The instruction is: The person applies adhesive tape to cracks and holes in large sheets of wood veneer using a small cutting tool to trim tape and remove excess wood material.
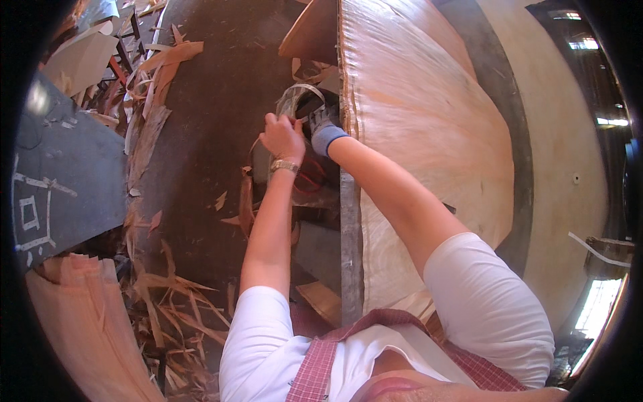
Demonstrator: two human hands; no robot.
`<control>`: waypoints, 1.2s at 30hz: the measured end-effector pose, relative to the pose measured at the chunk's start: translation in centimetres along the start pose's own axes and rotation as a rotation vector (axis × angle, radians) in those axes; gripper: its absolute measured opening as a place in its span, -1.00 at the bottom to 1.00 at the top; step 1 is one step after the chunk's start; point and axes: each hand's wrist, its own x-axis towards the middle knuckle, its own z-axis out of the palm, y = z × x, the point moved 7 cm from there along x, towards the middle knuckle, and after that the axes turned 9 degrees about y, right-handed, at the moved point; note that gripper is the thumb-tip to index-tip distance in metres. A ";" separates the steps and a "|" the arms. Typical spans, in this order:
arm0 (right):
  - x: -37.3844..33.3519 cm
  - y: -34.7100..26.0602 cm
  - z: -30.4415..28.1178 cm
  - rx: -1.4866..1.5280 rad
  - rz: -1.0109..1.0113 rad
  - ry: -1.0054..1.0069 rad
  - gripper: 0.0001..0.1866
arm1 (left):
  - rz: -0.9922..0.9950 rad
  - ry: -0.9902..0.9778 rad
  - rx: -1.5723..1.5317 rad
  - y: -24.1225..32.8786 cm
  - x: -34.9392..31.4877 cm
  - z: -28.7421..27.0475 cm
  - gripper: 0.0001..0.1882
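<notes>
— While both hands are reaching forward, what are they holding?

— They are holding a thin curled strip of wood [295, 94]. It is bending in a loop just above the fingers of both hands.

— What is the left hand [281, 137] doing?

— Its fingers are curling shut, pinching the strip's left end. A metal watch [284, 165] is sitting on the wrist, just behind those fingers.

— And the right hand [321, 124]?

— It is wearing a grey glove with a blue cuff [327, 139]. It is sitting right beside the left hand, almost touching it. Its fingers are reaching into the dark spot under the loop. They are partly hiding there, so I cannot tell if they are open or closed.

— What is lying next to the fingers?

— To the right of the gloved fingers, a big thin sheet of light wood [429, 134] is spreading out wide. A grey metal bar [349, 241] is running along its edge, back from the fingers toward the person.

— And on the other side?

— To the left of the bare fingers, a dark brown surface [201, 134] is showing. Farther left, torn wood scraps [151, 107] are piling up. More scraps [174, 301] are lying lower down, well behind the fingers.
</notes>
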 end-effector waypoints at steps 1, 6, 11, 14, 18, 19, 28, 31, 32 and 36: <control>-0.5 0.3 0.6 -0.077 -0.013 -0.023 -0.34 | -0.011 -0.005 -0.037 -0.4 -0.2 -2.3 -0.83; -1.6 2.2 3.5 0.134 0.151 -0.112 -0.33 | 0.051 0.202 0.073 -7.5 -2.6 -21.0 -0.89; -5.6 0.5 -9.3 0.541 0.079 -0.084 -0.52 | -0.133 0.513 0.389 -17.7 -8.5 -44.4 -0.82; -9.9 -1.3 -14.4 0.049 -0.322 -0.058 -0.64 | 0.037 0.253 0.488 -10.5 -8.9 -47.4 -0.88; -25.0 -7.0 -24.1 1.639 -0.731 0.406 -0.48 | -0.047 -0.360 -0.110 2.6 -11.8 -40.3 -0.85; -29.2 -8.1 -25.6 2.034 -0.830 0.316 -0.42 | 0.052 -0.417 -0.136 5.4 -12.6 -39.3 -0.84; -54.3 -0.9 -10.7 2.645 -0.128 0.255 -0.71 | 0.169 -0.849 -0.320 25.9 -24.4 -31.4 -0.85; -59.2 0.1 -4.0 2.754 0.192 0.325 -0.73 | 0.288 -0.805 -0.386 28.2 -26.6 -24.3 -0.83; -59.9 0.1 -1.6 2.736 0.376 0.317 -0.73 | 0.313 -0.758 -0.301 27.7 -26.7 -21.1 -0.79; -60.0 0.2 5.4 2.630 0.738 0.234 -0.73 | 0.321 -0.743 -0.042 24.2 -27.4 -9.2 -0.65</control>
